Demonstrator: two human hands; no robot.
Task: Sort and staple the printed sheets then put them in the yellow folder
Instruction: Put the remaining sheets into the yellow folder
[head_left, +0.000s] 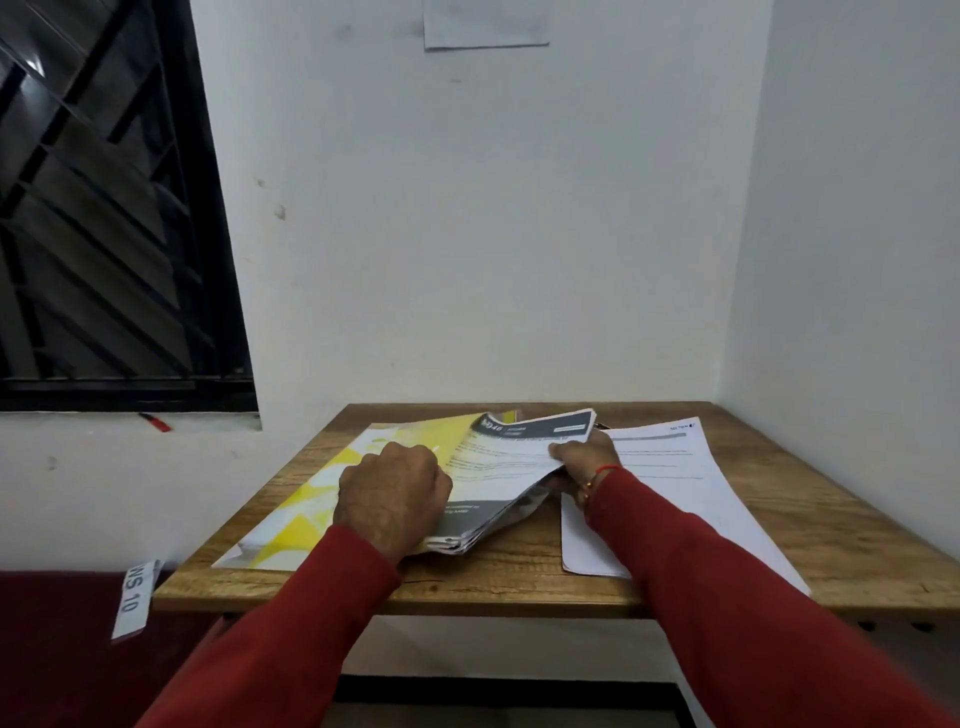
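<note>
- White walls and a dark window stand behind a small wooden worktop (519, 577).
- Fingers of the right hand (582, 457) pinch the right edge of the printed sheets (498, 467) and lift it.
- Fingers of the left hand (392, 491) are curled, pressing down on the sheets' left side.
- Under the bundle, on the left, lies the yellow folder (311, 509).
- More white pages (670, 467) lie on the right, partly under the right sleeve.
- I think the sorting step is going on; no stapler shows.
- Next, the edges need squaring up before stapling.
</note>
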